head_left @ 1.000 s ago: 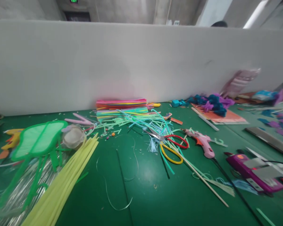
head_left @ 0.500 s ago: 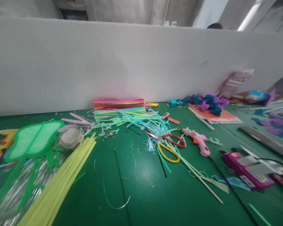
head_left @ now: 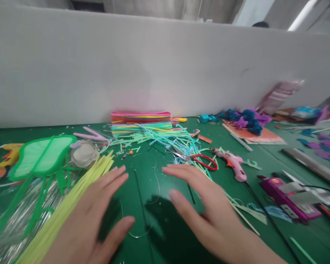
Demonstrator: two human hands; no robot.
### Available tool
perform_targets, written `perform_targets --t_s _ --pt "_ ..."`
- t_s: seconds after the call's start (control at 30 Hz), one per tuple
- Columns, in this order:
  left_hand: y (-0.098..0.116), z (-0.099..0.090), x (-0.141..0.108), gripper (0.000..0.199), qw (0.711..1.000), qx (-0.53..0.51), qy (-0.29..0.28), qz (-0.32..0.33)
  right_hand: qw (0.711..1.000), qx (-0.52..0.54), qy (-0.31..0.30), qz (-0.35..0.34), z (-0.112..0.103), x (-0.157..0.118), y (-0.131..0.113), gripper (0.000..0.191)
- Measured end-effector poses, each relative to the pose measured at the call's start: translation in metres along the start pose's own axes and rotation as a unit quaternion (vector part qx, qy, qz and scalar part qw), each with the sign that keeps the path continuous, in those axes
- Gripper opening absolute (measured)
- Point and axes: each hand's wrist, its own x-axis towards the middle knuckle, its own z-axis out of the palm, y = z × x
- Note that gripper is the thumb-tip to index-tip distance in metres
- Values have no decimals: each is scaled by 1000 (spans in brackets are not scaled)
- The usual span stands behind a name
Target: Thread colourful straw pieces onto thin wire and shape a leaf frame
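Note:
My left hand [head_left: 96, 216] hovers over the green table, fingers stretched and thumb apart, holding nothing. It covers part of a bundle of yellow-green strips [head_left: 68, 205]. Opposite it, my right hand [head_left: 206, 209] is also open and empty, its thumb spread from the fingers. Between the two lie a thin loop of clear wire [head_left: 157, 176] and a dark thin rod [head_left: 139, 190]. Just beyond my right fingertips are scissors [head_left: 205, 161] with a red handle; their yellow handle is hidden behind the hand.
A pink glue gun [head_left: 236, 167] and a purple power strip [head_left: 288, 201] with cords are on the right. Coloured pipe cleaners [head_left: 141, 123] are piled at the back by a white partition [head_left: 143, 66]. A green frame-like piece [head_left: 44, 154] stands at left, near a yellow glue gun [head_left: 11, 156].
Both my hands have come into view from below, over the middle of the table. The view has tilted down slightly. The objects on the table look unmoved.

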Motion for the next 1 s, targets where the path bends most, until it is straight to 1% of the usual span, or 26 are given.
perform_targets --t_s 0.03,0.07,0.13,0.17,0.2,0.27,0.33,0.4,0.5,0.57,0.63,0.7,0.77,0.83,0.9,1.0 --pt "4 6 15 92 1000 9 -4 0 999 32 -20 2 -2 29 -2 64" --pt "6 14 28 104 1000 17 -4 25 997 54 -50 -25 0 55 -3 72" --pt "6 36 45 118 997 46 -50 47 991 46 -105 -69 15 94 1 98" --pt "4 46 48 125 996 63 -58 41 989 32 -124 -77 26 107 6 106" --pt "1 55 50 129 994 72 -68 38 987 22 -135 -85 36 116 10 111" --pt "-5 63 48 134 993 76 -83 32 984 4 -145 -99 53 125 19 117" --pt "-9 60 45 136 993 63 -97 31 983 -12 -147 -105 61 126 24 121" --pt "-12 50 44 136 991 40 -122 40 982 -27 -151 -109 62 122 25 123" --pt "-16 36 45 136 984 4 -169 61 979 -37 -163 -120 56 113 22 124" --pt "-18 31 45 136 981 -9 -182 66 977 -38 -172 -124 52 105 21 125" --pt "-19 28 44 135 980 -18 -191 60 975 -40 -178 -126 49 98 20 125" --pt "-19 27 41 132 978 -29 -201 38 974 -40 -185 -126 46 92 20 125" --pt "-18 26 39 128 979 -43 -197 12 972 -34 -197 -122 44 88 19 127" --pt "-18 25 38 129 983 -49 -175 -2 970 -24 -210 -124 40 86 17 129" --pt "-19 26 40 134 987 -43 -155 -2 965 -10 -224 -136 35 86 16 134" --pt "-23 30 45 141 985 -34 -169 14 954 12 -256 -158 27 90 17 141"
